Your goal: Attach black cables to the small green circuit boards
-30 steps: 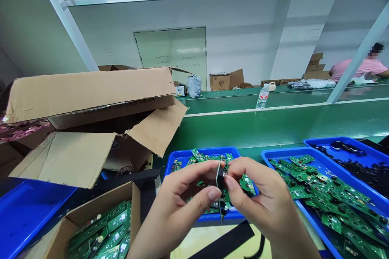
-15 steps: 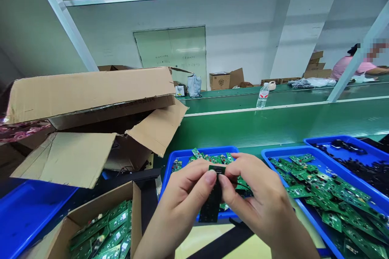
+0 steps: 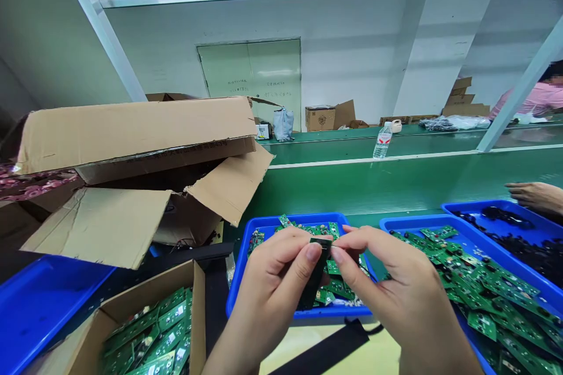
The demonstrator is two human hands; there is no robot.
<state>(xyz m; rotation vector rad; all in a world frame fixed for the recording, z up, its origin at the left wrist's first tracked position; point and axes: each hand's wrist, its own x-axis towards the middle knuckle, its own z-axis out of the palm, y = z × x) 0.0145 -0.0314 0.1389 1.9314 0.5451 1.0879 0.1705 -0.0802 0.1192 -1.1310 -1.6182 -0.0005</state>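
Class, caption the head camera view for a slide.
Left hand and right hand pinch a black electronic part above a blue tray of green circuit boards.

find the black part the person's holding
In the head view, the black part sits low in the centre, pinched between the person's left hand and right hand, over the blue tray of green circuit boards.

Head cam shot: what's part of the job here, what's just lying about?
Job: left hand, right hand, narrow black part pinched between them, blue tray, green circuit boards in it.
Lying about: plastic water bottle, open cardboard carton.
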